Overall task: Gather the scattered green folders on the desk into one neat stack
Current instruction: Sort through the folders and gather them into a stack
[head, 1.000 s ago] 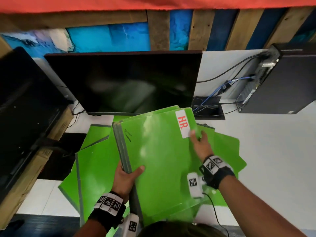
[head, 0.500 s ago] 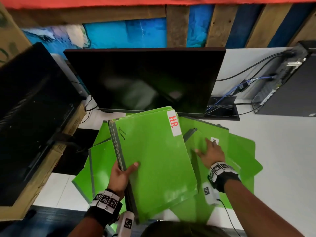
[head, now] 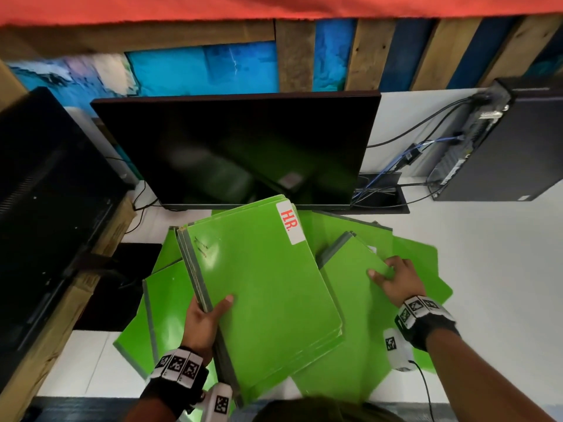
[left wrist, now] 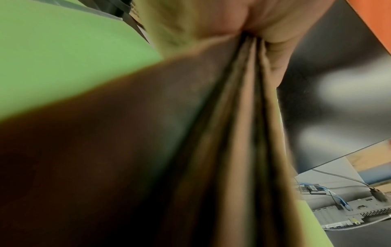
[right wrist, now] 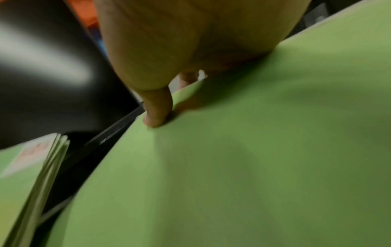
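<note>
My left hand [head: 210, 312] grips a stack of green folders [head: 265, 284] by its grey spines, thumb on top; the top one bears a white "HR." label [head: 289, 222]. The left wrist view shows those spines [left wrist: 243, 117] pressed into the palm [left wrist: 243, 25]. My right hand [head: 393, 278] holds the far edge of another green folder [head: 350, 284] to the right of the stack. In the right wrist view the thumb [right wrist: 157, 108] presses on this folder [right wrist: 253, 150] and a finger shows under its raised corner. More loose folders lie fanned at left [head: 164, 306] and right [head: 426, 263].
A dark monitor [head: 243, 147] stands right behind the folders. A second black screen [head: 45, 193] on a cardboard box [head: 76, 300] is at left. A computer tower [head: 511, 141] with cables [head: 396, 159] is at back right. The white desk [head: 487, 269] stretches to the right.
My right hand left the labelled corner of the held stack and moved right and down onto a loose folder, taking hold of its edge. The left hand kept its grip on the stack.
</note>
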A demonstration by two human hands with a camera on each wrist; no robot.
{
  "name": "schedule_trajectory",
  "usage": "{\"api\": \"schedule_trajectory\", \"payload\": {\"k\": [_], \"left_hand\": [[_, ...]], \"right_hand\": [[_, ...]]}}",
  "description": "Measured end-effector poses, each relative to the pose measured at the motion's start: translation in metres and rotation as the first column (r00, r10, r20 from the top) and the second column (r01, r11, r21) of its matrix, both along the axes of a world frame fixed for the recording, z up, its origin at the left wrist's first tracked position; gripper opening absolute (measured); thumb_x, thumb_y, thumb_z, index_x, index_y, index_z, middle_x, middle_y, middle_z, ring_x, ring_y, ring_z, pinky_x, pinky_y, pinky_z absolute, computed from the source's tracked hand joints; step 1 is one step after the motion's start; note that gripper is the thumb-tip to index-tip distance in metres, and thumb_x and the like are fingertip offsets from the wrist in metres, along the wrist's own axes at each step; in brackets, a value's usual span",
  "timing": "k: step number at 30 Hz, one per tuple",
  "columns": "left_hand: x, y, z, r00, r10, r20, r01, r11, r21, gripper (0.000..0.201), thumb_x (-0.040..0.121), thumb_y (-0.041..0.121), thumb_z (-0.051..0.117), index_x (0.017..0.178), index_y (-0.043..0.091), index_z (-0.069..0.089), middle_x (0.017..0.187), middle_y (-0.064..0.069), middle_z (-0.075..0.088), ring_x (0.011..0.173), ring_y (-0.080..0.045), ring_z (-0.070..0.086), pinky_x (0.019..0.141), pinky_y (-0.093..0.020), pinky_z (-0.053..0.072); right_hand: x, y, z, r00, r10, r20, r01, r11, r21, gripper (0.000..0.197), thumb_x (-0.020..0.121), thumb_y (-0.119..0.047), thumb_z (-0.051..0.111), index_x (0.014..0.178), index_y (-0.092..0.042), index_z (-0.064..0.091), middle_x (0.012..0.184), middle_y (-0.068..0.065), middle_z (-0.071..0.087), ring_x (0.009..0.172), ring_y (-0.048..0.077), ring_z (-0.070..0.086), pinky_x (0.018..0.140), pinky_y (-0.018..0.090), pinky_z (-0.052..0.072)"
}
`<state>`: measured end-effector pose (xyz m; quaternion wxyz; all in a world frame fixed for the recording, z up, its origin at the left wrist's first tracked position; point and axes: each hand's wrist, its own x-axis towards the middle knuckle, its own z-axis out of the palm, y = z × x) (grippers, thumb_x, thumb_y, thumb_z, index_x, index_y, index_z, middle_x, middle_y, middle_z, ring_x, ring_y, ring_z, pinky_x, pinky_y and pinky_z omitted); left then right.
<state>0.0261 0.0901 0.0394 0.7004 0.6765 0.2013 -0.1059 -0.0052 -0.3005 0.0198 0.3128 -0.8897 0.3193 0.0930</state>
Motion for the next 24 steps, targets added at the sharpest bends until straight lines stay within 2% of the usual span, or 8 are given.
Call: {"api": "schedule_trajectory", "payload": {"k": [3,6,10,14,17,19,21,24], "left_hand": [[0.003,-0.005,0.005,1.000,-0.016,0.013,0.016,1.000,0.001,0.031,0.074,0.005,0.075,0.102,0.007,0.060,0.101,-0.021,0.069,0.084,-0.031,0.066,0.084,-0.049,0.053],[0.006,-0.008,0.005,1.000,-0.016,0.026,0.017,1.000,0.000,0.037,0.073,0.006,0.076,0.107,0.005,0.060,0.104,-0.020,0.069,0.091,-0.035,0.067,0.088,-0.054,0.052],[0.007,-0.015,0.005,1.000,0.003,0.027,-0.002,1.000,-0.009,0.032,0.073,0.007,0.076,0.102,0.012,0.062,0.104,-0.016,0.071,0.097,-0.036,0.066,0.091,-0.054,0.051],[0.007,-0.028,0.010,1.000,-0.005,0.017,0.005,1.000,-0.030,0.027,0.074,0.006,0.074,0.094,0.018,0.060,0.100,-0.012,0.070,0.098,-0.035,0.065,0.089,-0.049,0.051],[0.011,-0.030,0.020,0.999,-0.020,0.038,0.021,0.999,-0.039,0.030,0.071,0.008,0.077,0.095,0.018,0.061,0.101,-0.014,0.069,0.102,-0.037,0.063,0.092,-0.052,0.048],[0.011,-0.030,0.026,0.996,-0.040,0.074,0.043,0.998,-0.035,0.042,0.063,0.016,0.082,0.099,0.016,0.059,0.105,-0.017,0.067,0.102,-0.037,0.062,0.091,-0.052,0.048],[0.010,-0.032,0.031,0.994,-0.051,0.094,0.055,0.998,-0.036,0.046,0.060,0.019,0.082,0.098,0.016,0.056,0.102,-0.016,0.063,0.095,-0.034,0.061,0.084,-0.045,0.050],[0.003,-0.042,0.039,0.990,-0.058,0.125,0.066,0.996,-0.060,0.039,0.065,0.020,0.082,0.093,0.021,0.054,0.095,-0.005,0.061,0.093,-0.025,0.059,0.076,-0.034,0.047]], "right_hand": [[-0.012,-0.014,0.015,0.997,-0.077,0.012,0.074,0.988,0.139,0.044,0.082,-0.038,0.070,0.113,-0.013,0.051,0.127,0.014,0.057,0.111,0.033,0.055,0.089,0.036,0.042],[-0.024,-0.031,0.044,0.987,-0.118,0.112,0.107,0.989,0.105,0.037,0.079,-0.034,0.074,0.099,-0.016,0.048,0.109,0.011,0.062,0.100,0.031,0.059,0.079,0.032,0.041],[-0.018,-0.029,0.105,0.982,0.112,0.155,-0.058,0.947,-0.316,0.041,0.081,-0.050,0.065,0.112,-0.029,0.045,0.116,0.004,0.068,0.100,0.033,0.066,0.083,0.041,0.048],[0.002,-0.004,0.163,0.860,0.458,0.224,-0.223,0.732,-0.643,0.041,0.083,-0.036,0.065,0.123,-0.034,0.055,0.105,0.000,0.072,0.090,0.025,0.070,0.080,0.038,0.048],[0.003,0.001,0.197,0.763,0.588,0.268,-0.236,0.640,-0.731,0.038,0.080,-0.032,0.071,0.117,-0.032,0.064,0.095,-0.002,0.074,0.085,0.020,0.070,0.080,0.034,0.041],[-0.004,0.000,0.225,0.691,0.649,0.319,-0.227,0.613,-0.757,0.035,0.078,-0.032,0.073,0.113,-0.032,0.067,0.095,-0.003,0.075,0.084,0.018,0.070,0.078,0.034,0.035],[-0.013,-0.004,0.249,0.627,0.693,0.356,-0.245,0.609,-0.754,0.035,0.075,-0.034,0.073,0.110,-0.033,0.069,0.095,-0.004,0.075,0.078,0.018,0.068,0.076,0.034,0.033],[-0.009,-0.008,0.268,0.654,0.660,0.370,-0.316,0.683,-0.659,0.038,0.074,-0.038,0.077,0.111,-0.039,0.067,0.097,-0.005,0.075,0.070,0.021,0.053,0.072,0.033,0.033]]}}
